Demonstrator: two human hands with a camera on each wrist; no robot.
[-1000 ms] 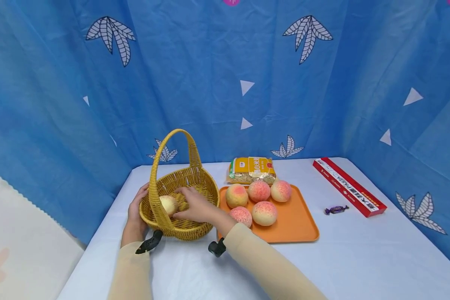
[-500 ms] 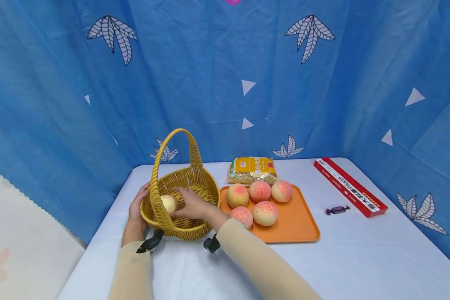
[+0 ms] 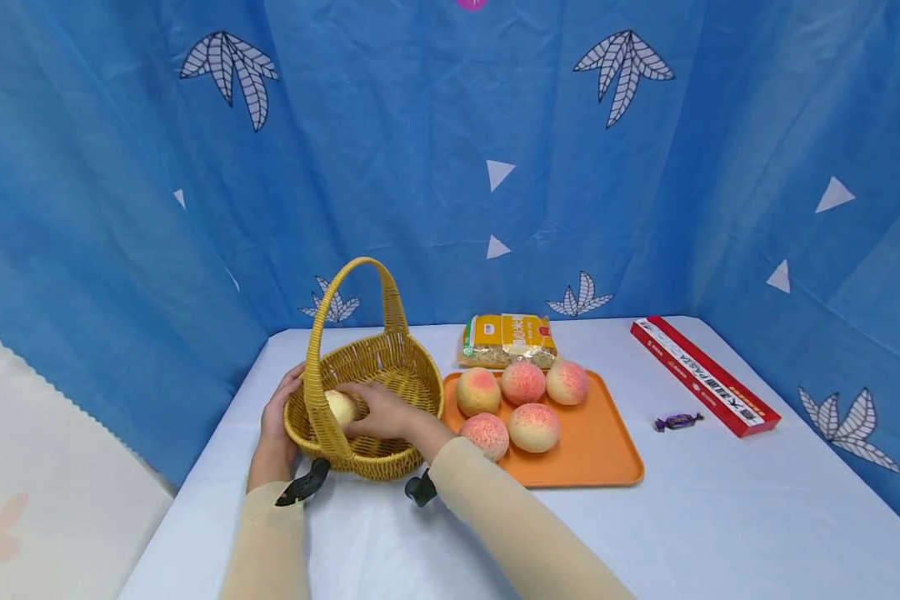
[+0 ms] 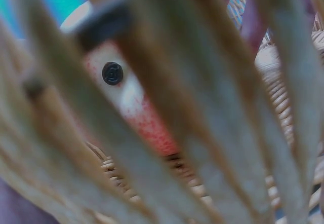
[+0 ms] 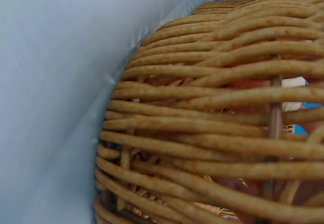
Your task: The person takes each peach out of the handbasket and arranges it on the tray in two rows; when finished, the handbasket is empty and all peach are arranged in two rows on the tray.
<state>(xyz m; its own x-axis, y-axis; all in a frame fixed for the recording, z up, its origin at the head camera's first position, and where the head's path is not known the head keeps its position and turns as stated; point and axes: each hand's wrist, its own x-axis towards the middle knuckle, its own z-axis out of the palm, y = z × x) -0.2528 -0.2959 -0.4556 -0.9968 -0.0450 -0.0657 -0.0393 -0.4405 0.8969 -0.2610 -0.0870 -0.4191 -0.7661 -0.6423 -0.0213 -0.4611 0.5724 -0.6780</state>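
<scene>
A yellow wicker basket (image 3: 405,367) with a tall arched handle stands at the left of the table. Against its left outer side, my left hand (image 3: 273,425) holds it, fingers bent along the rim. My right hand (image 3: 382,414) reaches inside and grips a pale peach (image 3: 341,407), thumb at the near side and fingers over the top. Part of this peach lies behind the handle. Through blurred weave in the left wrist view, red-speckled peach skin (image 4: 152,127) shows, with a black disc (image 4: 112,73) by it. In the right wrist view, basket weave (image 5: 212,127) hides the right hand's grip.
Right of the basket, an orange tray (image 3: 592,454) bears several pink-and-cream peaches (image 3: 534,427); the right forearm passes close to its corner. Behind it lies a yellow grain bag (image 3: 508,340). Farther right are a purple wrapped candy (image 3: 678,422) and a red pasta box (image 3: 705,375).
The right hand's spread fingers have come in over the peach. The left hand and basket hold their place, while the whole head view has shifted slightly.
</scene>
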